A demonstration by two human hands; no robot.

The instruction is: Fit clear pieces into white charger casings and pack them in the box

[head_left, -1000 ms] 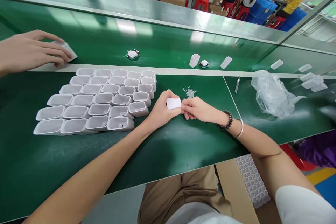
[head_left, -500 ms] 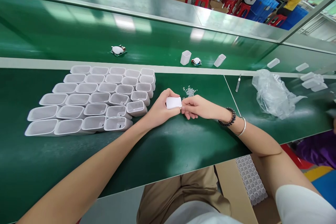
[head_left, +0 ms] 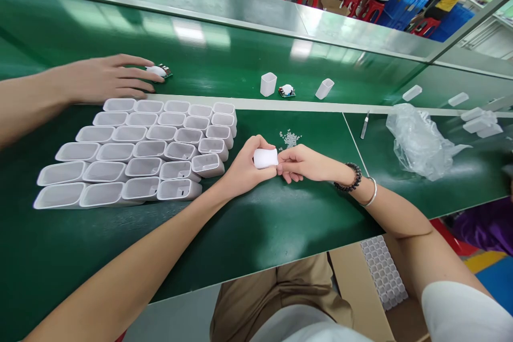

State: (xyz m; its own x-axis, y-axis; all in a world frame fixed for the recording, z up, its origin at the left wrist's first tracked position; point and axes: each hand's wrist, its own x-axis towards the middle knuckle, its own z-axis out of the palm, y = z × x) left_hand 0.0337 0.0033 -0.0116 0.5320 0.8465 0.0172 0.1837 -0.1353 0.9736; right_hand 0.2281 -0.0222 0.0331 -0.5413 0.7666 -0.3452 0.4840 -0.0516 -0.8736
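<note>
My left hand (head_left: 246,168) is wrapped round a small white plastic case (head_left: 265,158), held above the green worktop. The fingers of my right hand (head_left: 295,163) are pinched at the right end of the case; whatever is between them is too small to make out. Just beyond my hands lies a little pile of tiny clear pieces (head_left: 290,139). To the left of my left hand, several open white plastic cases (head_left: 150,149) stand upright in tight rows, and small dark parts show inside a few.
A co-worker's hand (head_left: 108,79) touches a circuit board with a white dome (head_left: 159,70) on the green belt (head_left: 224,59). White cases (head_left: 268,84) and another board (head_left: 287,91) lie along it. At right are a slim tool (head_left: 364,125) and a clear plastic bag (head_left: 420,141). A carton (head_left: 356,283) stands below.
A co-worker's hand has come in from the left onto the circuit board. Things on the belt have shifted left. The white case has turned slightly in my hands, which otherwise stay in place.
</note>
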